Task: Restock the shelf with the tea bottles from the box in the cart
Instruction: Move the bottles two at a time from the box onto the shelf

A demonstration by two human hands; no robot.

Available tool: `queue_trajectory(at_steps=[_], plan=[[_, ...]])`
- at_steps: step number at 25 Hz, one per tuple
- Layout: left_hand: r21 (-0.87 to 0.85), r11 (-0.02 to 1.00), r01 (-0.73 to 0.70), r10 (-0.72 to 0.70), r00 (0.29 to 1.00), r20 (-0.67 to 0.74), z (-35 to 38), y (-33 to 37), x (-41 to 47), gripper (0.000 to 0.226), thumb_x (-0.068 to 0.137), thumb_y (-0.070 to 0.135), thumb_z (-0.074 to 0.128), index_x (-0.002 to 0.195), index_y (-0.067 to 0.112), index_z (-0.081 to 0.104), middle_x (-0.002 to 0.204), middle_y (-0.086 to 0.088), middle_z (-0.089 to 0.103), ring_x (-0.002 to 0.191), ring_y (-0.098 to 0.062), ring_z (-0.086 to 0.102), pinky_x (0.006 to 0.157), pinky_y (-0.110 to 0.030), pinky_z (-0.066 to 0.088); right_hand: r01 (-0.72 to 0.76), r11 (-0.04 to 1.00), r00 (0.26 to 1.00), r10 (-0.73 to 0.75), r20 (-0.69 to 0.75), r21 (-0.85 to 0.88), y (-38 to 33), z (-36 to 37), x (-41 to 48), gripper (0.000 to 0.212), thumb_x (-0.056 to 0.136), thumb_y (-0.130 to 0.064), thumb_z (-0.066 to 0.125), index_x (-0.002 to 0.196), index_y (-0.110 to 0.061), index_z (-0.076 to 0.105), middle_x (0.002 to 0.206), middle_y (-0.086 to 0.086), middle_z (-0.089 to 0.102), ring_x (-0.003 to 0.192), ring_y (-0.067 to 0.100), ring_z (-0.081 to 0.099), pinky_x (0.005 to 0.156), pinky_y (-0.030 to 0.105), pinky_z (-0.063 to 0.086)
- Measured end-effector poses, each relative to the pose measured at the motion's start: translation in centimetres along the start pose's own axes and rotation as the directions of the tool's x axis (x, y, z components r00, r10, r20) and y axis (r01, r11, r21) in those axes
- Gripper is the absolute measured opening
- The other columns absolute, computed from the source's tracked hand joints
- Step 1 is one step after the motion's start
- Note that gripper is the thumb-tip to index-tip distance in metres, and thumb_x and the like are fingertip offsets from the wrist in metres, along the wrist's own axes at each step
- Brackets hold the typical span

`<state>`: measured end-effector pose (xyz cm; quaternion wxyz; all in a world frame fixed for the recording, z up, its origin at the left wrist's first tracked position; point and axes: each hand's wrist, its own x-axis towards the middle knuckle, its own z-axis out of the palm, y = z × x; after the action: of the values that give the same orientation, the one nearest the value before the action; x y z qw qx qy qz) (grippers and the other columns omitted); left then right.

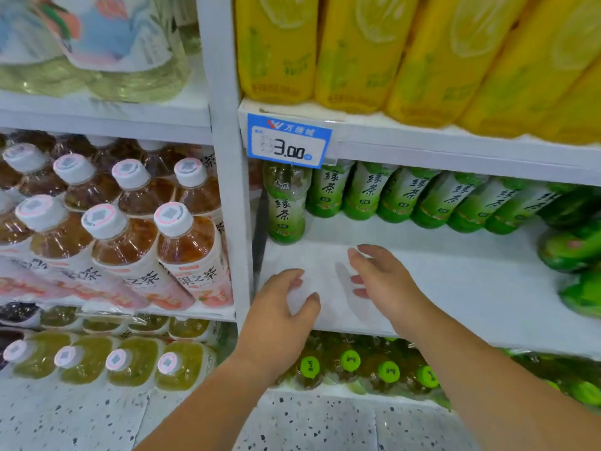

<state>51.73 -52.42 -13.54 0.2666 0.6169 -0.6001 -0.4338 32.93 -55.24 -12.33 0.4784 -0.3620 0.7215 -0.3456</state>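
A white shelf (455, 288) runs across the middle right, its front part bare. One green tea bottle (286, 203) stands at the shelf's left end, a little forward of a row of several green tea bottles (406, 193) along the back. More green bottles (572, 252) crowd the far right. My left hand (279, 314) hovers at the shelf's front edge with fingers loosely curled, holding nothing. My right hand (380, 278) reaches over the bare shelf beside it, fingers relaxed and empty. The box and cart are out of view.
A blue price tag (287, 139) reading 3.00 hangs above the left bottle. Yellow bottles (390, 53) fill the shelf above. Peach tea bottles (130, 229) stand left of the white upright (227, 157). Green-capped bottles (367, 369) sit below; speckled floor lies underneath.
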Motion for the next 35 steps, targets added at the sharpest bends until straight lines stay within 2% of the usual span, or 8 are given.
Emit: queue_trajectory(at_steps=[4,9,17,22,26,30,32,35], plan=[[-0.15,0.95,0.274,-0.246,0.952,0.181,-1.3,3.3,-4.1,0.05,0.1,0.043,0.055,0.147,0.029,0.043,0.135,0.01,0.056,0.118,-0.011,0.054,0.095,-0.028,0.04,-0.143,0.988,0.99,0.144,0.001,-0.057,1.6,-2.7,-5.6,0.055,0.096,-0.058,0.053,0.144,-0.03,0.048,0.14,-0.001,0.057,0.122,0.024,0.059,0.111,0.047,0.045],[-0.166,0.93,0.329,-0.268,0.913,0.306,-3.4,7.5,-11.1,0.054,0.103,0.042,0.052,0.153,0.024,0.039,0.135,0.01,0.047,0.119,-0.007,0.046,0.093,-0.026,0.036,-0.193,0.976,0.981,0.194,0.003,-0.097,0.7,-6.7,-16.9,0.053,0.104,-0.049,0.045,0.153,-0.029,0.038,0.151,-0.003,0.046,0.129,0.018,0.048,0.103,0.036,0.04],[-0.057,0.979,0.195,-0.144,0.865,0.481,-3.1,14.9,-20.6,0.052,0.104,0.046,0.048,0.15,0.024,0.043,0.138,0.011,0.048,0.124,-0.01,0.046,0.097,-0.031,0.036,-0.271,0.963,0.957,0.268,-0.109,-0.008,1.3,-13.7,-33.5,0.058,0.105,-0.048,0.044,0.158,-0.032,0.03,0.161,-0.005,0.035,0.141,0.016,0.039,0.105,0.034,0.036],[-0.011,1.0,0.018,-0.008,0.815,0.58,0.6,20.0,-26.7,0.054,0.105,0.044,0.046,0.153,0.021,0.038,0.132,0.012,0.045,0.122,-0.008,0.043,0.096,-0.029,0.033,-0.229,0.972,0.944,0.233,-0.232,0.045,3.3,-18.7,-40.7,0.056,0.105,-0.043,0.047,0.156,-0.025,0.032,0.143,-0.006,0.045,0.132,0.016,0.045,0.101,0.032,0.036],[0.023,0.991,-0.134,0.084,0.73,0.679,6.0,23.5,-31.0,0.055,0.104,0.049,0.044,0.154,0.024,0.037,0.148,0.007,0.046,0.12,-0.006,0.044,0.096,-0.028,0.035,-0.196,0.972,0.919,0.227,-0.322,0.128,6.6,-23.9,-45.7,0.055,0.106,-0.041,0.047,0.156,-0.025,0.033,0.142,-0.007,0.046,0.124,0.011,0.047,0.1,0.031,0.039],[0.041,0.978,-0.207,0.111,0.669,0.735,12.7,26.7,-36.5,0.047,0.105,0.048,0.044,0.147,0.026,0.046,0.138,0.012,0.048,0.118,-0.004,0.046,0.087,-0.02,0.037,-0.184,0.958,0.867,0.263,-0.422,0.218,12.0,-29.3,-50.7,0.051,0.105,-0.037,0.051,0.153,-0.023,0.04,0.146,-0.001,0.05,0.128,0.013,0.051,0.103,0.026,0.042],[0.046,0.98,-0.191,0.091,0.651,0.753,16.1,27.8,-39.2,0.043,0.105,0.047,0.045,0.143,0.028,0.048,0.136,0.011,0.051,0.119,-0.007,0.049,0.092,-0.025,0.037,-0.226,0.95,0.848,0.301,-0.435,0.217,14.7,-32.0,-53.1,0.05,0.105,-0.038,0.049,0.151,-0.02,0.04,0.145,0.001,0.052,0.121,0.015,0.055,0.094,0.024,0.045],[0.062,0.983,-0.173,0.056,0.601,0.798,21.4,28.7,-42.5,0.036,0.103,0.049,0.048,0.136,0.034,0.049,0.14,0.007,0.054,0.129,-0.013,0.052,0.104,-0.033,0.039,-0.273,0.921,0.808,0.377,-0.454,0.279,18.8,-36.1,-56.2,0.05,0.105,-0.041,0.046,0.149,-0.017,0.042,0.143,0.012,0.056,0.125,0.028,0.058,0.101,0.035,0.044]])
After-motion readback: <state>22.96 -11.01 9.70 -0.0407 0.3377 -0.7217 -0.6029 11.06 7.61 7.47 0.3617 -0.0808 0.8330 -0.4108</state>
